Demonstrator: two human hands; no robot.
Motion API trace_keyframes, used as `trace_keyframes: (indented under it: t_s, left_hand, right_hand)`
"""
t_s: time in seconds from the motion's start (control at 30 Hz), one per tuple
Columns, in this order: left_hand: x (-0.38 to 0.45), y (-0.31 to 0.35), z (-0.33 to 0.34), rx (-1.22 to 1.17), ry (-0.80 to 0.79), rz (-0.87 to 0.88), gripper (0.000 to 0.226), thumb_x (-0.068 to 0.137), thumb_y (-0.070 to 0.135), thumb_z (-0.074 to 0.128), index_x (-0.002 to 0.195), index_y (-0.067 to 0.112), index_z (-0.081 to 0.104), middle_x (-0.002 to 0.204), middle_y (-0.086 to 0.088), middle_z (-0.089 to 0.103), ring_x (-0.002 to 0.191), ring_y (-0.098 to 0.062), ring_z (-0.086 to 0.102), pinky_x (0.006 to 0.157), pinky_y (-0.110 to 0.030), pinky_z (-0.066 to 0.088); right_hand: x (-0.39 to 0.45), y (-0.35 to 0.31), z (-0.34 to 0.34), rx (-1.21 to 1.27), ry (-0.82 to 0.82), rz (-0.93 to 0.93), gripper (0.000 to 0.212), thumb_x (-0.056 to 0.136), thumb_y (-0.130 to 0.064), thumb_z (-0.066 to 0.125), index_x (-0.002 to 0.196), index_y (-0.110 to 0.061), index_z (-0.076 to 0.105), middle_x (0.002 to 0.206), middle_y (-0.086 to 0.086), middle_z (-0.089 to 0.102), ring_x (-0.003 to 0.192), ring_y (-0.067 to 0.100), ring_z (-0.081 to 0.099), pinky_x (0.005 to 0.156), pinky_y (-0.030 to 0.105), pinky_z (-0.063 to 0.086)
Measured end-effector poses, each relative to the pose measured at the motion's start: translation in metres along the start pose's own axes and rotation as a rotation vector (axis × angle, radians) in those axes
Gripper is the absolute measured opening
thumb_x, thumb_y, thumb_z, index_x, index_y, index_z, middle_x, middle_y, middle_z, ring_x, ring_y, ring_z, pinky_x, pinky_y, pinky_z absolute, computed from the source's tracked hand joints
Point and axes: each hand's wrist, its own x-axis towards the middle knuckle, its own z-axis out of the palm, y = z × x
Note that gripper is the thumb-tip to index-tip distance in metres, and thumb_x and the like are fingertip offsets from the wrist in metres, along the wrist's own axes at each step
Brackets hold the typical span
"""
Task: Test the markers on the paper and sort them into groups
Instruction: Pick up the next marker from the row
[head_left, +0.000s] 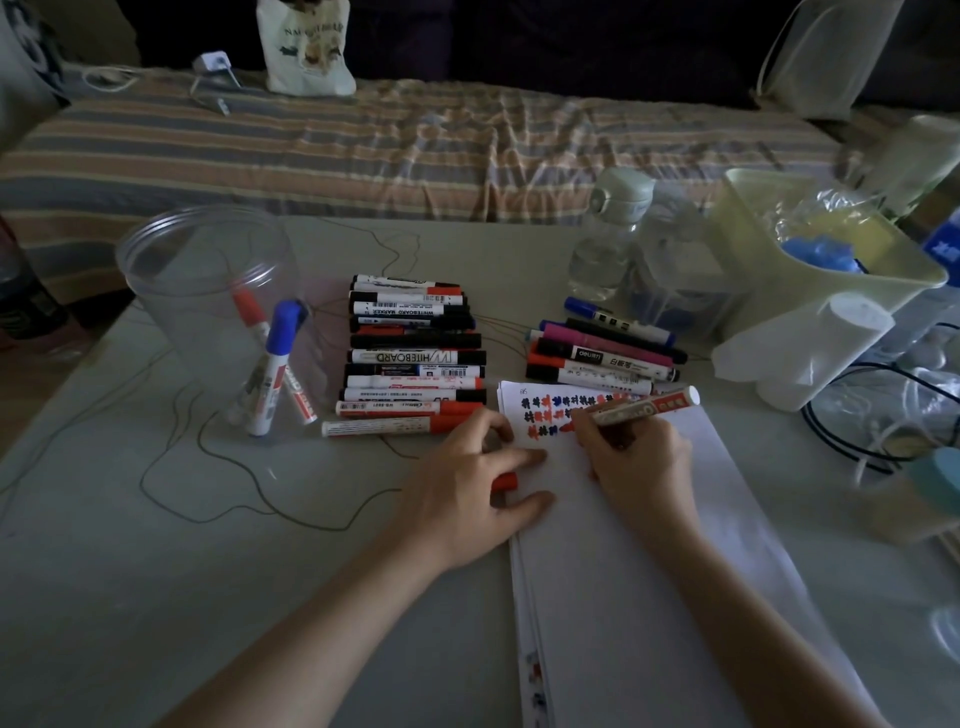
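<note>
We see the red marker (636, 410) pinched in the fingers (602, 426) of the right hand (636, 460), its body slanting up and away to the right while its tip, just ahead of the fingertips, meets the paper (649, 545) at the end of the third row of test marks (563, 410). We judge the slant is simply a writing hold, keeping the tip in sight. The marks run in red, blue and black just beyond the fingers, so testing looks well along.

The left hand (480, 483) lies with fingers spread, pressing the paper's left edge, likely to stop the sheet sliding under the stroke. A red cap (505, 482) shows between its thumb and forefinger; we take it for this marker's cap, kept ready for closing.

Beyond the left fingers lies a stacked row of markers (415, 353), side by side. Beyond the right fingers sits a smaller pile (602, 353), with pink and blue among it. We cannot tell which group means what. Well left of the fingers, a clear tub (208, 291) holds a blue marker (275, 364) and a red one, leaning upright. Bottles (613, 239) and a pale bin (831, 249) stand at the tabletop's far right.
</note>
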Motion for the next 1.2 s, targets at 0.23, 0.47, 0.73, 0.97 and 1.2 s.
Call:
trace_keyframes:
  t_s: [0.23,0.47,0.73,0.97,1.2]
  left_hand:
    - [0.0,0.0,-0.001,0.006,-0.007,-0.002,0.05,0.077,0.066,0.055,0.115,0.035,0.068,0.114,0.012,0.044,0.09,0.0,0.051,0.07,-0.023,0.054]
    - [0.0,0.0,-0.001,-0.003,0.006,0.003,0.049,0.077,0.064,0.057,0.114,0.034,0.069,0.113,0.012,0.045,0.087,0.002,0.05,0.07,-0.021,0.053]
    - [0.001,0.0,0.001,-0.026,0.0,0.0,0.051,0.076,0.065,0.056,0.114,0.033,0.069,0.113,0.012,0.044,0.085,0.001,0.051,0.07,-0.029,0.055]
    - [0.0,0.002,-0.002,-0.016,0.012,0.001,0.049,0.077,0.064,0.055,0.113,0.034,0.069,0.114,0.014,0.044,0.088,0.004,0.049,0.071,-0.022,0.053]
    - [-0.003,0.006,-0.01,-0.083,-0.048,-0.013,0.045,0.081,0.039,0.056,0.123,0.025,0.064,0.12,0.014,0.043,0.101,0.001,0.046,0.084,-0.018,0.047]
  right_hand:
    - [0.0,0.002,-0.001,0.011,0.007,-0.015,0.035,0.086,-0.033,0.07,0.058,-0.013,0.068,0.048,-0.005,0.063,0.051,-0.005,0.059,0.053,0.003,0.038]
    - [0.001,0.004,0.0,0.021,0.043,-0.005,0.035,0.087,-0.033,0.069,0.06,-0.01,0.068,0.048,-0.002,0.063,0.053,0.0,0.06,0.051,0.005,0.039]
    - [0.0,0.001,0.0,0.003,0.009,-0.011,0.035,0.087,-0.034,0.069,0.06,-0.011,0.069,0.049,-0.004,0.063,0.055,-0.004,0.06,0.054,0.005,0.039]
    - [0.001,0.003,0.001,0.028,0.037,0.002,0.036,0.087,-0.033,0.069,0.059,-0.01,0.069,0.048,-0.003,0.064,0.051,0.0,0.061,0.053,0.008,0.042]
    - [0.006,0.009,0.001,0.144,0.082,0.055,0.036,0.088,-0.038,0.067,0.061,-0.014,0.067,0.052,0.001,0.065,0.048,0.01,0.06,0.055,0.032,0.05]
